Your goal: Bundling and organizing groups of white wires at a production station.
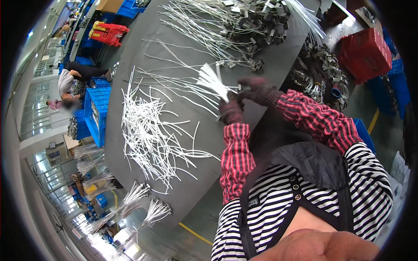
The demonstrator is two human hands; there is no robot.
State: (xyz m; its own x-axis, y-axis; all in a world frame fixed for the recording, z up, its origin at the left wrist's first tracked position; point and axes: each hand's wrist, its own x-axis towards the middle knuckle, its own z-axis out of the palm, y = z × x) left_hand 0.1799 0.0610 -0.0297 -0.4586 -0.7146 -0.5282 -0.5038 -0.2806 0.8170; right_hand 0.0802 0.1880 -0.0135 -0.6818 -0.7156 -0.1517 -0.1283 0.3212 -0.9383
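Observation:
My left hand (231, 109), in a dark knitted glove, is closed around a bundle of short white tubes (210, 81) that fan out away from me. Just to its right, my gloved right hand (260, 91) pinches the end of a thin wire; a small connector seems to sit at the fingertips, partly hidden. Several thin white wires (174, 82) stretch left across the grey table (196, 167) from beside the hands. A loose heap of white tubes (150, 130) lies on the table to the left of my left hand.
At the table's far side is a pile of wires with metal-ended connectors (261, 32). Wire bundles (156, 212) hang at the near left edge. A red crate (365, 55) stands right, a blue crate (99, 114) left. Another person (67, 82) is farther off left.

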